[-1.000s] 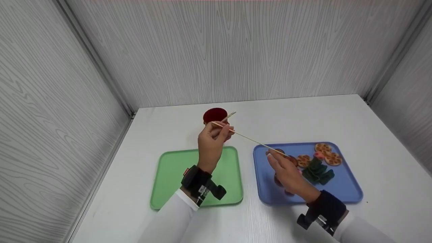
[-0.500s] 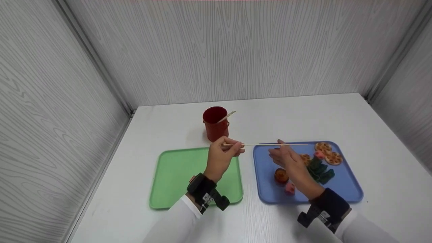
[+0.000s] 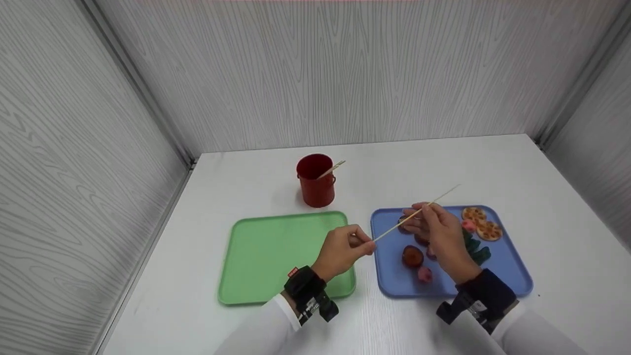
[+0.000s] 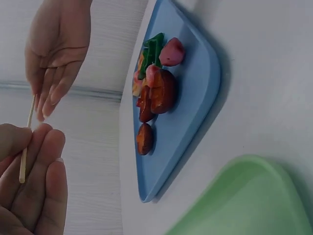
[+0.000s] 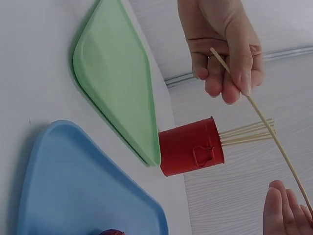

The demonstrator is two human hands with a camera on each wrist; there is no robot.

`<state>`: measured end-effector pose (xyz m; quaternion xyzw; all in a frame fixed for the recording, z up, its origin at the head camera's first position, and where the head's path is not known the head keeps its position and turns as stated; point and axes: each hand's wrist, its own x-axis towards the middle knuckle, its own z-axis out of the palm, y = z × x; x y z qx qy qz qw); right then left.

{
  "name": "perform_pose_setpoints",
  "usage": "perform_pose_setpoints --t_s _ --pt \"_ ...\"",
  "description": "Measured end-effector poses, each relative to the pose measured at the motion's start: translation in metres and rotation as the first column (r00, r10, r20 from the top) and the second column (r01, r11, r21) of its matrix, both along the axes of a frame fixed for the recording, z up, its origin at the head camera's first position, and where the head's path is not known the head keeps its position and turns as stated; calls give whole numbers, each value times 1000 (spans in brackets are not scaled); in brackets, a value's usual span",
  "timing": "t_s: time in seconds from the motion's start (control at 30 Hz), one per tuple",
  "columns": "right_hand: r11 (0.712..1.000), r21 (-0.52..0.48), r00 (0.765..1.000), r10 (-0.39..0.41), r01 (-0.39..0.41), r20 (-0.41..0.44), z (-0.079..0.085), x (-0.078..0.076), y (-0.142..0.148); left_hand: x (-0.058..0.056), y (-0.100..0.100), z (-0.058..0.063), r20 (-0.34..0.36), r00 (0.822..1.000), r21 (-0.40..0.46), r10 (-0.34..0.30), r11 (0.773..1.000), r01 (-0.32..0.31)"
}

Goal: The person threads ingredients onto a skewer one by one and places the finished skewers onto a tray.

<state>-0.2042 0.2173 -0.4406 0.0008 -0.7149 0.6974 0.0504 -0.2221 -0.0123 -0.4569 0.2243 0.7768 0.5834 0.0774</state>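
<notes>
My left hand pinches one end of a thin wooden skewer between thumb and fingers. Farther along, my right hand holds the skewer between its thumb and fairly straight fingers, and the pointed end juts out beyond it. In the left wrist view the blunt end lies across the left fingers. Beneath the right hand is a blue tray with brown mushroom-like pieces, pink pieces, green leaves and lotus root slices. The right hand hides some of this food.
A green tray lies on the white table at left. Behind it stands a red bucket with several more skewers leaning in it. Wood-grain panels enclose the back and sides.
My left hand has moved toward me and right, away from the red bucket. The skewer has swung so its pointed end aims up and right, and the right thumb has come over it.
</notes>
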Motion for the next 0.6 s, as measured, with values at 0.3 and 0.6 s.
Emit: perform_pose_setpoints --t_s 0.3,0.6 --pt "998 67 999 -5 8 -35 1 0 -5 14 10 -15 61 996 -17 -68 997 70" --pt "989 137 994 -50 63 -93 -4 -2 -6 24 26 -26 178 976 57 -123 992 114"
